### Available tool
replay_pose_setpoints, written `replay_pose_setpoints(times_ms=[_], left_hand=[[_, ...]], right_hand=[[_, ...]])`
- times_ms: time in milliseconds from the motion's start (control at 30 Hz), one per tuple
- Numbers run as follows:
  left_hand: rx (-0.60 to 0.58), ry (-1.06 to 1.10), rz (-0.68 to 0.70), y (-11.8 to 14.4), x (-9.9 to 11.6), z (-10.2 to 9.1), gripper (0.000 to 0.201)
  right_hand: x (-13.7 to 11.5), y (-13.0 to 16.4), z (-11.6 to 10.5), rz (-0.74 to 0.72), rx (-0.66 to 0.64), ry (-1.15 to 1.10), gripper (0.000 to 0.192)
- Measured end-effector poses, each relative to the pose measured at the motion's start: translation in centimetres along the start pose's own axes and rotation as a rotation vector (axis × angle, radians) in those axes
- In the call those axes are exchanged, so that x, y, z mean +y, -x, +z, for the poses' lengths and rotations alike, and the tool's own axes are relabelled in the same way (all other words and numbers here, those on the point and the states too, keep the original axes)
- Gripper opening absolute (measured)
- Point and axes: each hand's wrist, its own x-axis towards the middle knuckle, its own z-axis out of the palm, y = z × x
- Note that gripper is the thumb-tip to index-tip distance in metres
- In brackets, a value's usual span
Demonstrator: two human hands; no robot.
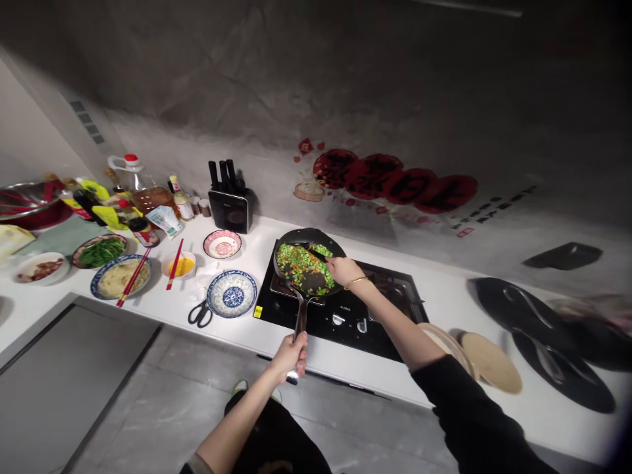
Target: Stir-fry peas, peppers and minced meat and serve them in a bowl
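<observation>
A dark frying pan point(336, 245) sits on the left burner of the black gas stove point(316, 322). Chopped green and orange vegetables point(305, 263) cover much of its bottom. My left hand point(290, 359) is wrapped round the pan's metal handle point(301, 316), near its end. Over the pan's right side, my right hand point(345, 271) grips a black utensil, apparently a spatula point(313, 253), whose head lies among the vegetables.
Left of the stove are a blue-patterned plate point(232, 294), black scissors point(200, 315), a bowl of beaten egg point(178, 266) and a bowl of noodles point(118, 278), both with red chopsticks. A knife block point(230, 207) stands behind. Pan lids point(563, 368) lie at right.
</observation>
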Motion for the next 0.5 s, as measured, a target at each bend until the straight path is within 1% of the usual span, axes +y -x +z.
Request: replay_pose_setpoints(times_ms=[100,200,267,333,400,500], left_hand=[[-0.020,0.017,-0.017,0.2,0.6,-0.1,0.048],[-0.037,0.044,-0.025,0.4,1.1,-0.2,0.045],[-0.056,0.062,-0.029,0.5,1.3,-0.3,0.044],[-0.077,0.068,-0.029,0.6,1.3,-0.4,0.042],[-0.096,0.063,-0.029,0.5,1.3,-0.6,0.041],[-0.097,0.048,-0.026,0.3,1.2,-0.7,0.040]], right_hand=[[-0.2,1.5,-1.2,-0.048,-0.048,0.014,0.037],[0.4,4.3,-3.7,-0.050,-0.080,0.081,0.036],[0.9,6.1,-5.3,-0.039,-0.076,0.128,0.036],[1.4,7.6,-6.4,-0.024,-0.083,0.145,0.035],[1.5,8.3,-6.6,0.003,-0.123,0.136,0.033],[1.5,8.3,-5.0,0.061,-0.126,0.086,0.034]])
